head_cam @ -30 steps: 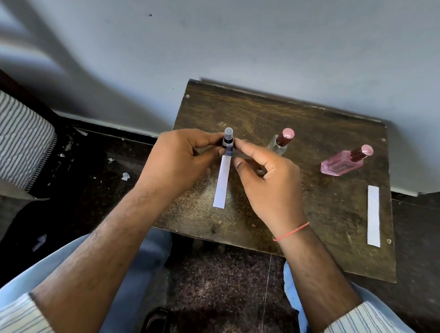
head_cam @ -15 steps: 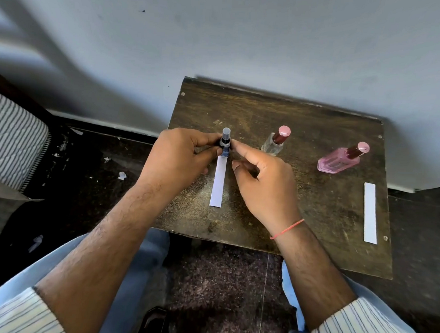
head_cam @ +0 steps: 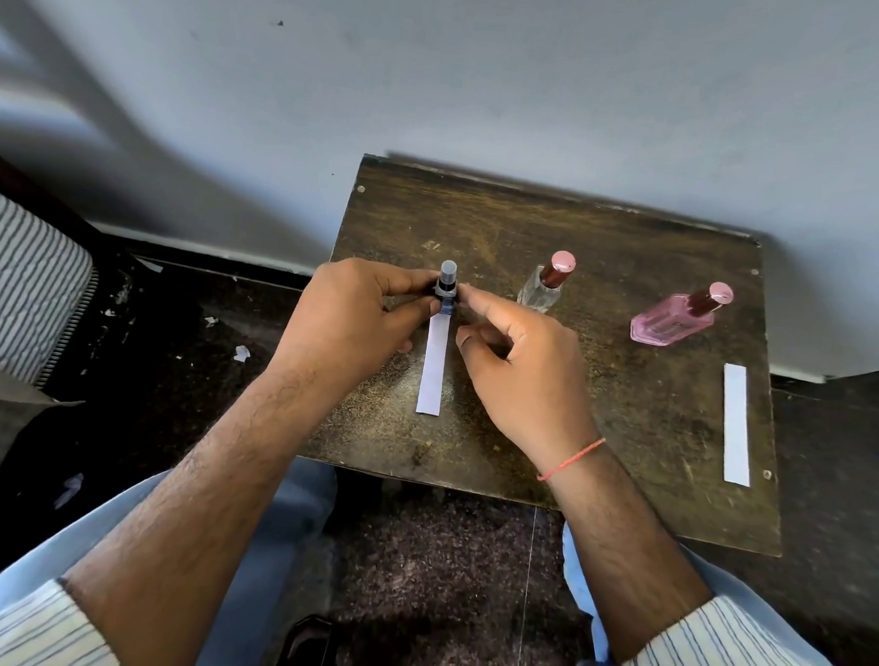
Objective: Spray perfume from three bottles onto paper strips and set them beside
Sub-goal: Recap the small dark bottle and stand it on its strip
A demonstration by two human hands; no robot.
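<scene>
We see a small dark spray bottle point(head_cam: 446, 287) with a clear cap near the middle of the frame, standing on a worn brown wooden table point(head_cam: 602, 420). Our left hand point(head_cam: 355, 322) curls around it from the left, thumb and fingers pinching its body. Our right hand point(head_cam: 522, 368) comes in from the right, and its pointer finger touches the bottle's side. The other fingers of that hand are bent, and we cannot tell if they pinch anything.

A white paper strip point(head_cam: 434, 366) lies flat on the table just below the bottle, between our two hands. Its top end sits right at the bottle's base.

To the right of the middle stands a clear glass bottle with a dark red cap point(head_cam: 546, 282). Further right is a pink perfume bottle point(head_cam: 672, 321) with a pink cap. At the right side of the frame, another white paper strip point(head_cam: 736, 425) lies flat near the table's edge, well apart from the bottles.

A red thread band point(head_cam: 571, 459) goes around our right wrist.
</scene>
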